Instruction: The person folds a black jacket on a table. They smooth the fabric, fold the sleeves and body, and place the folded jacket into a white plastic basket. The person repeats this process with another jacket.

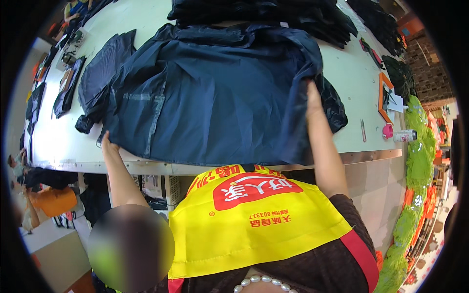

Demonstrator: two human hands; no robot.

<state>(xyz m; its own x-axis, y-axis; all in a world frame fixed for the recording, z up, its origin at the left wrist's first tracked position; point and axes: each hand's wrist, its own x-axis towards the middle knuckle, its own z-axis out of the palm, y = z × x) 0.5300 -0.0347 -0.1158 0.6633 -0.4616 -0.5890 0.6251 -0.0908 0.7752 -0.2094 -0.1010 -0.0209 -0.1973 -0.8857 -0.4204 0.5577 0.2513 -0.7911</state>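
A dark navy jacket (220,102) lies spread over the near part of the white table (58,141), with pale tape lines along some of its seams. Its lower hem reaches the table's front edge. At the hem's left corner, my left hand (110,142) pinches the cloth. My right hand (312,97) is farther up, closed on the jacket's right side, where a fold partly hides the fingers. Below that hand the cloth is smeared by motion. Shiny dark fabric (334,110) shows just right of my right wrist.
Black garments (264,10) are piled at the back, and another dark garment (105,63) lies left. On the right are an orange frame (384,100), a slim metal tool (363,131), a pink object (387,131) and a can (405,136). Green cloth (420,146) is heaped beyond.
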